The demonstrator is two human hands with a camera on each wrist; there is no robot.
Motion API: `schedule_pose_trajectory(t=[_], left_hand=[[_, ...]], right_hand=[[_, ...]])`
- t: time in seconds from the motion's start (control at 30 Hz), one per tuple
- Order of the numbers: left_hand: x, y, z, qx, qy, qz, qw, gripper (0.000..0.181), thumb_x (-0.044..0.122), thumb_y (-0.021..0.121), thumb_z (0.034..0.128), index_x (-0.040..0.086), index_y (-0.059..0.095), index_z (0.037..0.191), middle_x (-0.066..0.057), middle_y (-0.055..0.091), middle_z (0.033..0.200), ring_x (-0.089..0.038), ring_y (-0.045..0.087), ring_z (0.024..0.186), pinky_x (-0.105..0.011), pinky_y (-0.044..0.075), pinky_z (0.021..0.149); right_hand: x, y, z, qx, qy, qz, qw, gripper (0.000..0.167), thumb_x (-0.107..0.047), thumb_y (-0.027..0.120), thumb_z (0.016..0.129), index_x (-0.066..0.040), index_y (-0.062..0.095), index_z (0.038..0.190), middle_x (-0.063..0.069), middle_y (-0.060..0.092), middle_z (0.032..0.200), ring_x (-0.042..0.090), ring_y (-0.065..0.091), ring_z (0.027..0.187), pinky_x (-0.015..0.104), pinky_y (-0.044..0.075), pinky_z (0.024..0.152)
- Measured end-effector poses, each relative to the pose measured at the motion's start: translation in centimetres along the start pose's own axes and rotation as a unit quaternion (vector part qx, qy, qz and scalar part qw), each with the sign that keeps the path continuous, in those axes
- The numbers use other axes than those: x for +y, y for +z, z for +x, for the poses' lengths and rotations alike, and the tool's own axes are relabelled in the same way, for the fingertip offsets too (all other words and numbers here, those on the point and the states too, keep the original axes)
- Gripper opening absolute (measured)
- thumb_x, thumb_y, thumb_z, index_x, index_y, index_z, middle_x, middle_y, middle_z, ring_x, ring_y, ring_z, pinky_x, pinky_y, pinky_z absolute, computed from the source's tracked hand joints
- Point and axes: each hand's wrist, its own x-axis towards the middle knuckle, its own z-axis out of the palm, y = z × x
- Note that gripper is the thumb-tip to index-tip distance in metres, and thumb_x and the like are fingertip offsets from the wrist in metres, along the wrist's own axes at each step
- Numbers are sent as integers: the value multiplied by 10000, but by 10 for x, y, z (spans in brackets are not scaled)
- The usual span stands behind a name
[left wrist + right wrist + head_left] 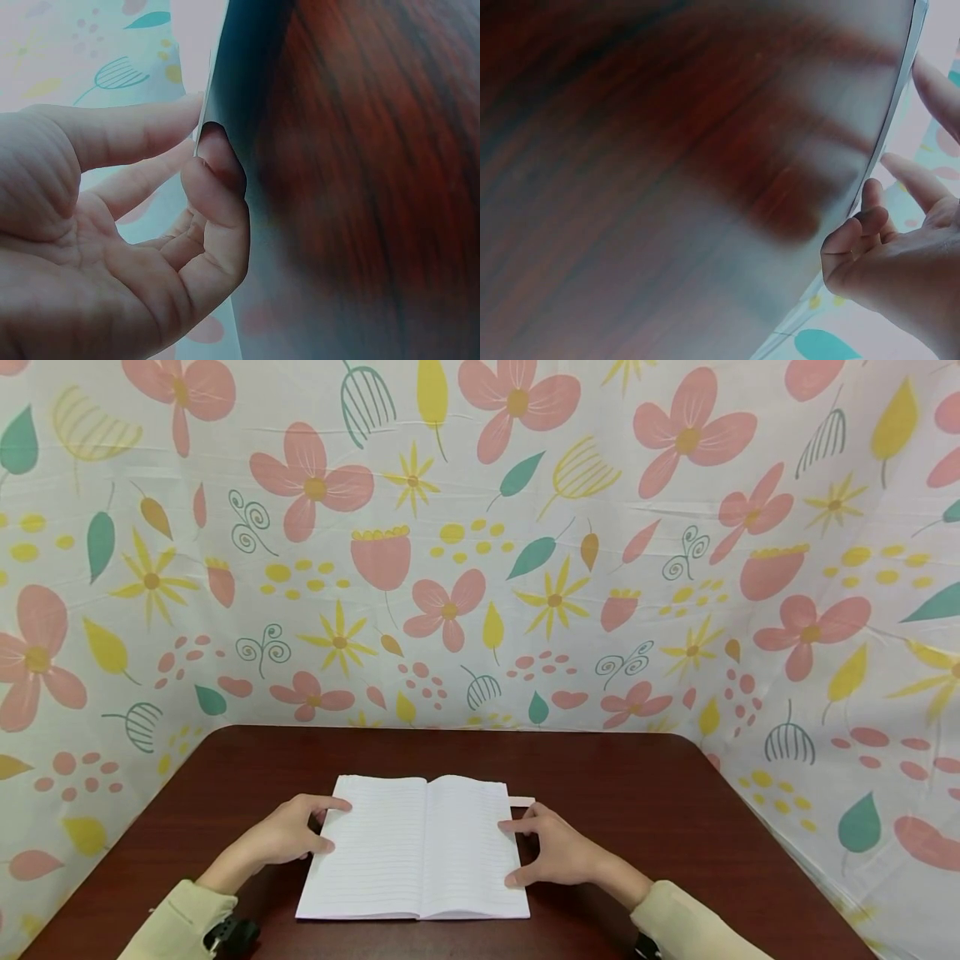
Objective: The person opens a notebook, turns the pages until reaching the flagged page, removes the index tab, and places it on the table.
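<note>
An open notebook (375,852) with white lined pages lies on the dark wooden table, its spine running away from me. My left hand (288,831) is at the left margin, thumb and index finger on the page; in the left wrist view the hand (150,217) pinches the thin edge, other fingers curled beneath. On the opposite margin, my right hand (558,847) rests its extended thumb and index fingertips on the right page. The right wrist view shows that hand's (900,247) remaining fingers curled beside the edge. A short pale strip (521,802) protrudes from the notebook's right side.
The reddish-brown table (622,793) has rounded far corners. A white cloth with flowers and leaves (480,568) hangs behind it and along both sides. Dark wrist-worn devices (232,935) sit by the pale sleeves.
</note>
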Motion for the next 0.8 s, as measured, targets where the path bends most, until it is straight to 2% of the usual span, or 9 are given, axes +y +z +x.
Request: schedule_pose_trajectory(t=[0.33, 0.47, 0.67, 0.8], left_hand=[[0, 0, 0, -21, 5, 4, 10000, 563, -118, 813, 816, -15, 679, 1353, -107, 538, 905, -171, 430, 493, -313, 420, 506], [-1, -1, 1, -66, 39, -25, 10000, 561, -121, 805, 814, -26, 674, 1351, -109, 539, 901, -162, 429, 492, -307, 418, 505], [-2, -3, 1, -165, 55, -34, 9998, 563, -119, 793, 817, -51, 656, 1359, -108, 544, 913, -146, 421, 490, -298, 419, 510], [-1, -2, 1, -96, -3, -77, 9999, 562, -124, 801, 814, -33, 671, 1352, -108, 547, 915, -159, 422, 498, -303, 415, 507]], right_hand=[[-4, 2, 3, -6, -98, 58, 9999, 731, -318, 930, 816, -22, 656, 1426, 80, 524, 1087, 232, 477, 969, 327, 434, 774], [-7, 5, 4, 103, -80, -11, 9999, 749, -323, 938, 807, -19, 651, 1428, 86, 535, 1094, 225, 491, 966, 324, 440, 774], [-14, 8, 7, 340, 123, -171, 9992, 814, -332, 951, 791, 37, 621, 1438, 105, 520, 1096, 227, 447, 927, 325, 413, 742], [-16, 9, 11, 430, 206, -122, 9988, 809, -330, 947, 797, 56, 620, 1428, 120, 528, 1144, 241, 463, 991, 355, 435, 794]])
